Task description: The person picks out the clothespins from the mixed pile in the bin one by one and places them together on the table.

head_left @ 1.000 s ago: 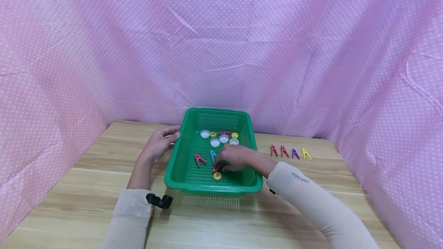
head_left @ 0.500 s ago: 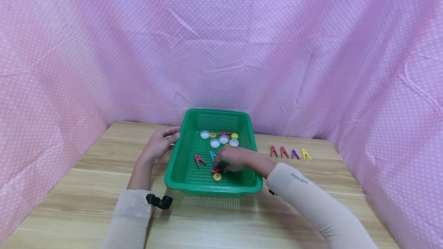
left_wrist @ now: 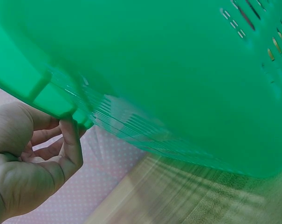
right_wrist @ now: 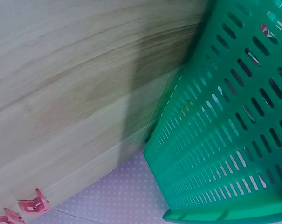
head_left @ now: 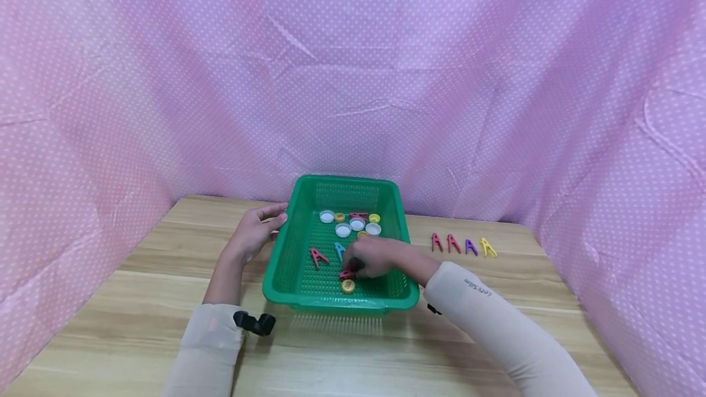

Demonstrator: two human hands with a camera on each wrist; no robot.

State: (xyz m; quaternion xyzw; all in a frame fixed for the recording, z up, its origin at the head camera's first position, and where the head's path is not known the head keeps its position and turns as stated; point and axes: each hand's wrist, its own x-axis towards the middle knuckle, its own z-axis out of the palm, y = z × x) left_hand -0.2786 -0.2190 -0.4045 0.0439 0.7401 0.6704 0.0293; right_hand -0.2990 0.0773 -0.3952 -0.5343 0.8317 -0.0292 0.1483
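A green plastic basket (head_left: 276, 262) stands on the wooden table. My left hand (head_left: 255, 230) holds its left rim; the left wrist view shows the thumb and fingers (left_wrist: 72, 144) at the rim's edge. Inside the basket, my right hand (head_left: 371, 257) pinches a red clothespin (head_left: 346, 275), partly hidden by the fingers. A yellow bottle cap (head_left: 348, 287) lies just in front of it. To the left are another red clothespin (head_left: 318, 257) and a blue clothespin (head_left: 339, 251), partly covered by the hand. In the right wrist view the basket's slotted wall (right_wrist: 215, 140) hides the right hand.
Several white caps (head_left: 342, 230) and yellow caps (head_left: 374, 218) lie toward the basket's far end, with a red clothespin (head_left: 358, 215) among them. Right of the basket, red, purple (head_left: 470, 246) and yellow (head_left: 488, 247) clothespins form a row on the table. A pink dotted curtain (head_left: 353, 78) surrounds the table.
The red clothespin at my right fingertips has turned and shifted slightly, and the nearby yellow cap has moved a little toward me. My left hand stays at the rim.
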